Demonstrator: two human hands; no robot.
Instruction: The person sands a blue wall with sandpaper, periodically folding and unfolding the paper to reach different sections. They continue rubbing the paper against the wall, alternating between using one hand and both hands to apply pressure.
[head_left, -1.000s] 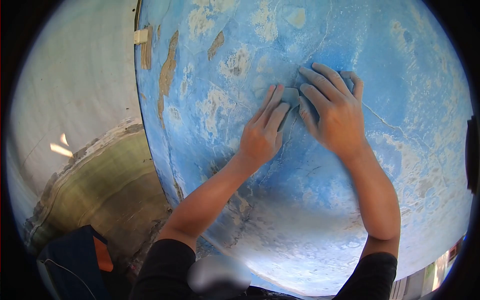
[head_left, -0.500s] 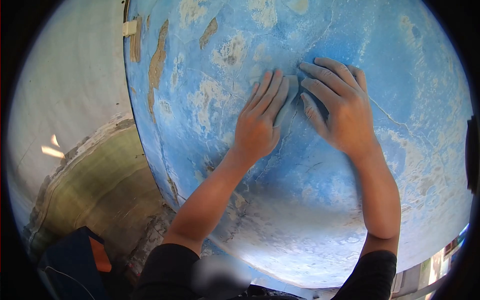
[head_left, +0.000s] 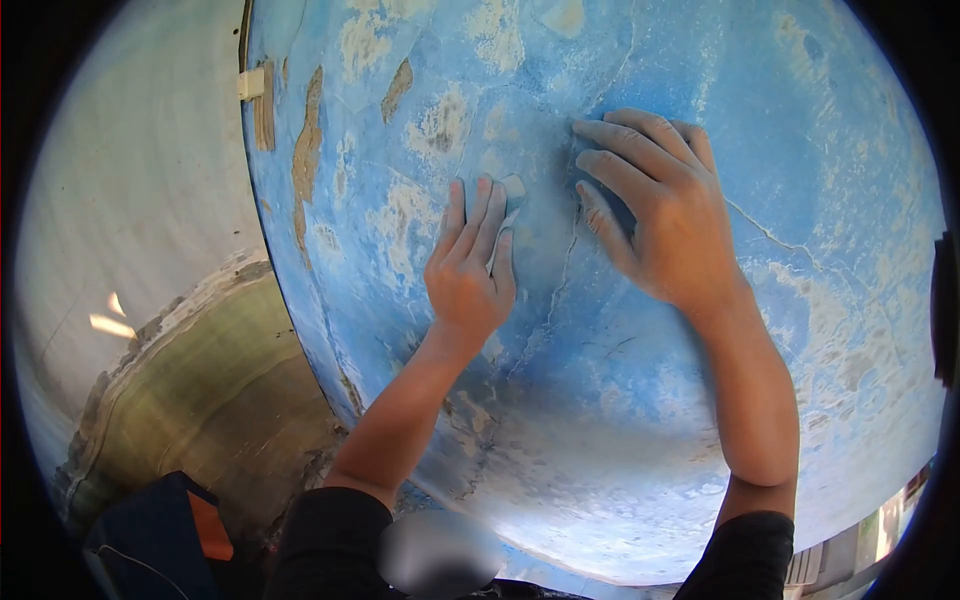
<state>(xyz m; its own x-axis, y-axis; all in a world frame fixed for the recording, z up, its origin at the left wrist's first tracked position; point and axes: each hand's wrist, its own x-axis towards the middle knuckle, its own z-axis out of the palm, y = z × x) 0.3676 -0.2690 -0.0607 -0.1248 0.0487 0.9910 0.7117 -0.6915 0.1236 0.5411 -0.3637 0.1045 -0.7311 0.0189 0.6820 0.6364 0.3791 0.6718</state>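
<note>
A blue painted wall [head_left: 640,360], cracked and flaking, fills most of the view. My left hand [head_left: 468,275] presses against it with fingers nearly straight. A pale folded sheet that looks like sandpaper [head_left: 513,190] is under those fingers, with its edge sticking out past the index finger; the rest is covered by the hand. Higher and to the right, my right hand [head_left: 672,210] rests its fingertips on the wall. Its fingers are bent and apart, with nothing visible in them. Grey dust coats the fingers of both hands.
A thin vertical crack [head_left: 562,285] runs down between the hands. Bare brown patches [head_left: 307,165] show at the left, near a small wooden block [head_left: 264,110] at the wall's edge. A dark blue and orange object [head_left: 165,530] lies at lower left.
My left hand has slid left and slightly down the wall with the sheet, and its thumb has spread. My right hand stays nearly in place. The view has shifted slightly.
</note>
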